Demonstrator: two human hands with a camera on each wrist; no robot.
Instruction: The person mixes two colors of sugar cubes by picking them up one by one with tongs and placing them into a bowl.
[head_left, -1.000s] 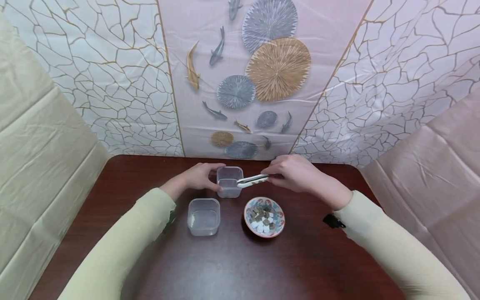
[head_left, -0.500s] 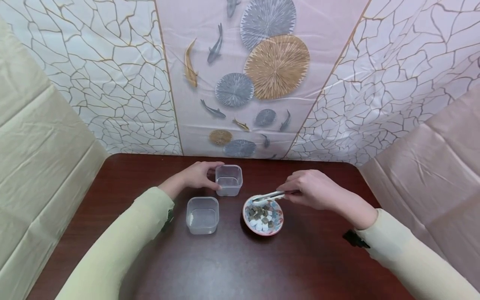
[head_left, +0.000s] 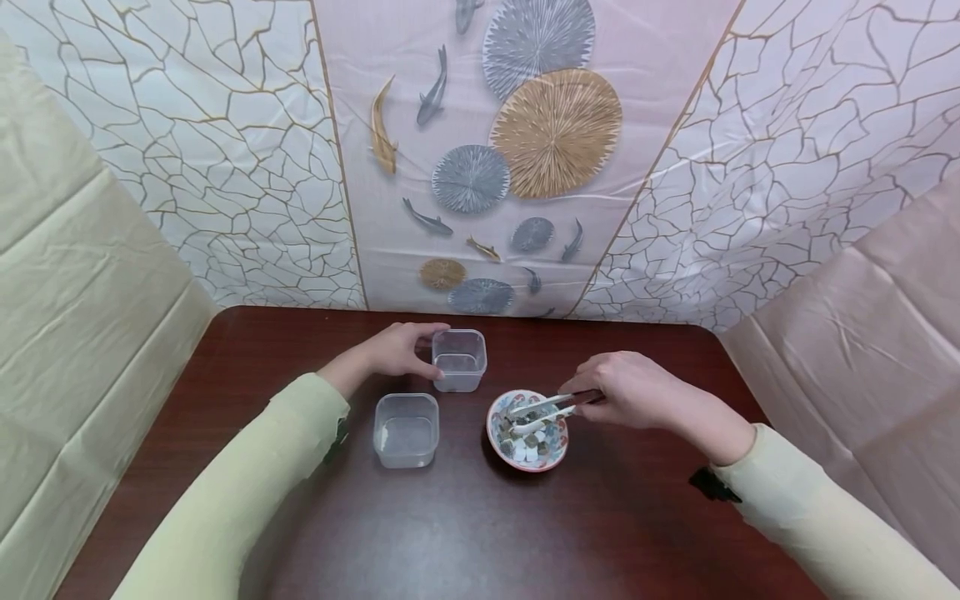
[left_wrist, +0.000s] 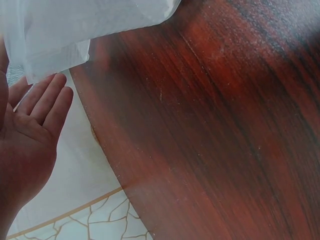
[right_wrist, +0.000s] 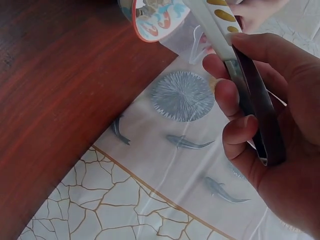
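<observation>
The right hand (head_left: pixel 637 390) holds a pair of tongs (head_left: pixel 543 406), its grip narrow, with fingers and thumb curled round the dark metal handle end; the right wrist view shows those fingers (right_wrist: pixel 235 100) wrapped about the two metal arms, which run on into white blades with yellow marks. In the head view the tongs reach leftward from the hand and their white tips lie over the small patterned bowl (head_left: pixel 551 450), down among the little white and grey-brown pieces (head_left: pixel 523 435) heaped in it; whether the tips hold a piece cannot be told. The bowl stands on the dark red-brown wooden surface (head_left: pixel 480 533), just right of centre. The left hand (head_left: pixel 393 350) rests against the left side of a clear plastic tub (head_left: pixel 459 360) at the far middle of the surface, fingers laid round its wall in a loose, fairly wide grip; in the left wrist view the palm and fingers (left_wrist: pixel 45 105) look nearly straight, beside the tub's pale translucent wall. A second clear tub (head_left: pixel 406 430) stands nearer the person, apart from both hands and to the left of the bowl. Pale green sleeves (head_left: pixel 247 492) cover both forearms. Behind the surface hangs a backdrop (head_left: pixel 525 142) printed with fish and round fan shapes between crackle-patterned panels
</observation>
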